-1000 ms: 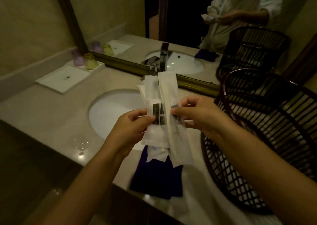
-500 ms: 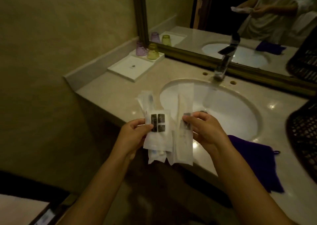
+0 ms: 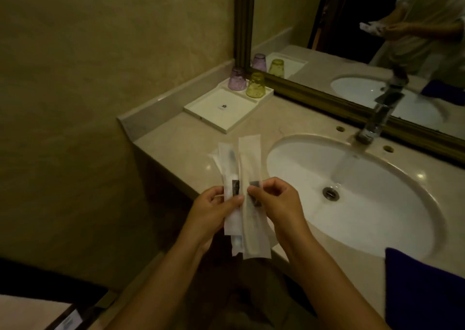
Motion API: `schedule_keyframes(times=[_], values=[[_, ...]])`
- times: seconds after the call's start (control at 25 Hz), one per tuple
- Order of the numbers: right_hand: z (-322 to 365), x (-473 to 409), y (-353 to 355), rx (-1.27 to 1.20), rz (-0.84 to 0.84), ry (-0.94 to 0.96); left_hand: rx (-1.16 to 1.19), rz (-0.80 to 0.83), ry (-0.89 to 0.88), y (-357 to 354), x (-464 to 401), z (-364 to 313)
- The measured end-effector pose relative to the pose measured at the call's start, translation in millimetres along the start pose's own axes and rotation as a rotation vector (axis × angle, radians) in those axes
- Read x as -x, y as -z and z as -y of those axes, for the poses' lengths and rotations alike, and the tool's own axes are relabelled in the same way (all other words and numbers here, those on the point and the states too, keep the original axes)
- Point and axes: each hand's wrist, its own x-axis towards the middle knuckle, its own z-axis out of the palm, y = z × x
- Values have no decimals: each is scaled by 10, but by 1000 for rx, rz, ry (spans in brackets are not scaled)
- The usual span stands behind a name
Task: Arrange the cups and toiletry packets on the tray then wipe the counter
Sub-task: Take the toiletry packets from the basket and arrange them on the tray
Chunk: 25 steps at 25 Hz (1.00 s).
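Observation:
Both hands hold a bunch of white toiletry packets [image 3: 247, 158] upright over the counter's front edge. My left hand [image 3: 211, 210] pinches the left packets and my right hand [image 3: 273, 200] pinches a long packet on the right. A white square tray [image 3: 221, 113] sits in the counter's far left corner. On its back edge stand a purple cup [image 3: 237, 78] and a yellow cup [image 3: 256, 85], both upside down. A purple cloth [image 3: 425, 287] lies on the counter at the right edge.
An oval white sink [image 3: 372, 219] fills the counter's middle, with a chrome faucet [image 3: 377, 118] behind it. A framed mirror [image 3: 327, 96] runs along the back. The beige wall closes the left side. The counter [image 3: 176, 136] ends in a raised lip there.
The view has swung left and down toward the tray corner. The basket has left the view. My hands have drawn the packets closer together into a narrower bunch.

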Motion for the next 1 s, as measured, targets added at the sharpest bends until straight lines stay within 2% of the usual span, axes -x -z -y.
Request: schedule_keyframes(times=[0.16,0.32,0.4,0.52,0.68,0.84,1.0], values=[[60,-503,-330,-6,105,3,-62,-52,8,157,-477,-191],[203,-977,-409,-127,240,-65,-66,-81,28,305,-930,-396],[255,-1197,-422,-113,262,-87,-76,-84,46,351,-1117,-450],[298,-1486,-500,-36,258,-98,-88,-82,87,417,-1390,-518],[350,-1814,-618,-48,228,-118,-66,-37,127,529,-1781,-592],[341,-2133,-850,-5,138,-75,4,76,173,689,-2237,-675],[351,-2454,-1218,-103,-22,-45,-11,116,182,927,-2757,-868]])
